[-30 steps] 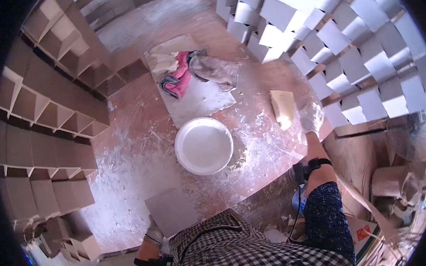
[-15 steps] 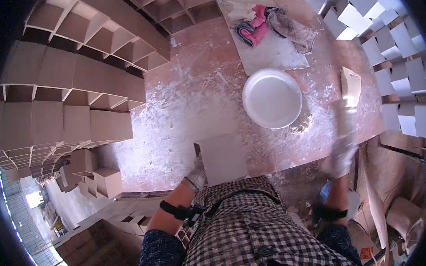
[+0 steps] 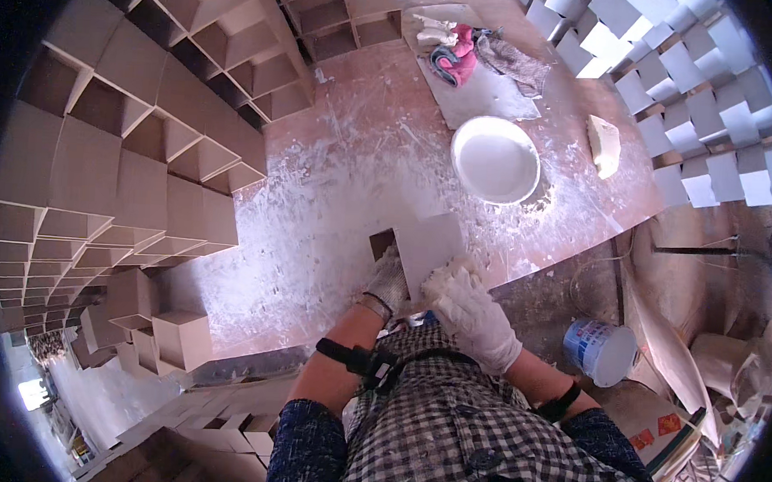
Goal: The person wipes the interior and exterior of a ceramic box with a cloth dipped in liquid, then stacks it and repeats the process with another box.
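Note:
A plain cardboard box [image 3: 429, 248] with one open end stands just in front of my body at the table's near edge. My left hand [image 3: 388, 280], in a grey knit glove, reaches into the dark opening and holds the box from inside; its fingertips are hidden. My right hand [image 3: 474, 311] wears a white, paste-crusted glove. Its fingers are bent and pressed on the box's near right edge. Farther off, a round white basin [image 3: 495, 159] of pale paste or liquid sits on the table, with a cream-coloured block [image 3: 603, 148] to its right.
White smears cover the reddish table [image 3: 319, 185]. Cloths [image 3: 465, 57] lie on a board at the far side. Stacked open boxes [image 3: 147, 141] wall the left, and white boxes [image 3: 698, 109] the far right. A bucket [image 3: 603, 350] stands below the right edge.
My right hand has swung in from the right, near the block, to the box's edge. The box has tilted slightly, and the whole view has shifted.

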The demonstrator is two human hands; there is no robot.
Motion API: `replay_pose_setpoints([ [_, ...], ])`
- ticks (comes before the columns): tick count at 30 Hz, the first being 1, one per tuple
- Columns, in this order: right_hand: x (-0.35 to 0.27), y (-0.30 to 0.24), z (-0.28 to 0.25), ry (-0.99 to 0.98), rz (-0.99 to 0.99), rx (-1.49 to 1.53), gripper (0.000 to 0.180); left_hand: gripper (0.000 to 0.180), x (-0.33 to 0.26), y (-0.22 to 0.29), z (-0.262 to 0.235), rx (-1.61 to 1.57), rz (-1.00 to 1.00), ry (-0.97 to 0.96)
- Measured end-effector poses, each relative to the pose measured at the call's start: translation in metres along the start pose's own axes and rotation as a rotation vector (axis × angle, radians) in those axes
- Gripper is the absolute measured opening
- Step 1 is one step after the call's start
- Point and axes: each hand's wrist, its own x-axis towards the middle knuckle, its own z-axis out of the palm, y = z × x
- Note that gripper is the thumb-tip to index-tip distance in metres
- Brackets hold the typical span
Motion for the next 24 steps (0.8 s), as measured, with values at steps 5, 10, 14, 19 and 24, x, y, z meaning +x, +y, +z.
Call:
replay_pose_setpoints([
  [5, 0.049, 0.04, -0.015, -0.08, 0.014, -0.47, 0.069, 0.078, -0.001, 0.1, 0.036, 0.589, 0.026, 0.027],
  [10, 0.019, -0.003, -0.006, -0.125, 0.213, -0.08, 0.071, 0.071, 0.014, 0.07, 0.025, 1.152, 0.165, 0.076],
  [14, -0.007, -0.019, 0.003, 0.046, 0.065, -0.33, 0.051, 0.057, 0.025, 0.056, 0.016, 0.926, 0.103, 0.11],
  [19, 0.065, -0.027, -0.045, 0.26, 0.067, -0.161, 0.028, 0.061, 0.044, 0.035, 0.018, 0.832, 0.143, 0.111],
  [24, 0.075, -0.023, -0.014, 0.104, 0.078, -0.305, 0.04, 0.056, 0.032, 0.024, 0.021, 0.21, 0.338, 0.126],
])
